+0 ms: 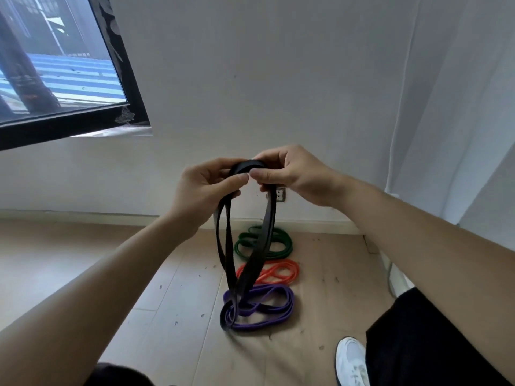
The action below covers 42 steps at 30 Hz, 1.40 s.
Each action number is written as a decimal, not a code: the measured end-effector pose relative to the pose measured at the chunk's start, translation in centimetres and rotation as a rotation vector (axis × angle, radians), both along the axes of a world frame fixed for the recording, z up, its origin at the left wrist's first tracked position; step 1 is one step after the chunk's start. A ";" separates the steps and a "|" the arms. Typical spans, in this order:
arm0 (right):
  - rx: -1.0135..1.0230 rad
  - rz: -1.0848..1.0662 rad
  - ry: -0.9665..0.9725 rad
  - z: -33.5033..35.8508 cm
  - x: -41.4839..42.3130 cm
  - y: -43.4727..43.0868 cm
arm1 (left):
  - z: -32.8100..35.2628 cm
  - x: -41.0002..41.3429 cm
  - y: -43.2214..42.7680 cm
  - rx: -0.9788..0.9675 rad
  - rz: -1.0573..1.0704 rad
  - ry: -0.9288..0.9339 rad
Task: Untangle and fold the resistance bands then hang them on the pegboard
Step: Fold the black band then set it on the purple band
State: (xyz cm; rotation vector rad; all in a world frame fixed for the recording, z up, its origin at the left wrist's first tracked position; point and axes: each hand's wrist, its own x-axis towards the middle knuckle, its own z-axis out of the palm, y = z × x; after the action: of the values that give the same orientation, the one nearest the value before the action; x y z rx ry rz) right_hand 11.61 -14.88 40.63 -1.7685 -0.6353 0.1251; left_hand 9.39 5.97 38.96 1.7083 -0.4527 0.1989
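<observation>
I hold a black resistance band [246, 166] up in front of the wall, its top fold pinched between both hands. My left hand [202, 188] grips the left side, and my right hand [292, 174] grips the right side. Long black loops hang down from the hands and cross near the floor. On the floor below lie a green band [281, 242], an orange band [281, 271] and a purple band [267, 307], each coiled in loops. The black band's lower end overlaps the purple band's left side. No pegboard is in view.
A white wall with a small socket [281, 195] stands behind the bands. A dark-framed window [131, 87] is at the upper left. My white shoe [351, 360] and black trouser leg [423, 344] are at the lower right on the pale wooden floor [83, 246].
</observation>
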 end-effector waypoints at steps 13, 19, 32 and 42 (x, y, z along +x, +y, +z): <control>0.327 -0.153 -0.057 1.6 0.7 -2.1 | -0.9 1.9 1.5 0.345 0.060 -0.088; 0.031 -0.120 0.139 -0.3 1.8 -5.3 | 0.2 1.8 1.6 -0.047 0.082 0.022; -0.063 0.045 0.096 -0.6 0.4 -0.3 | 0.2 0.4 -0.9 0.020 -0.023 0.005; 0.200 -0.060 -0.028 1.6 -0.3 -0.7 | -0.9 0.5 0.5 0.169 -0.142 0.133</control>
State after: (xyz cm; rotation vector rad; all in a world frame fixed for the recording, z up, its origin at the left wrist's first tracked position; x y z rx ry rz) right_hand 11.36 -15.59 42.20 -1.5965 -0.5930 -0.0044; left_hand 9.87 6.44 38.08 1.8334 -0.5009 -0.0568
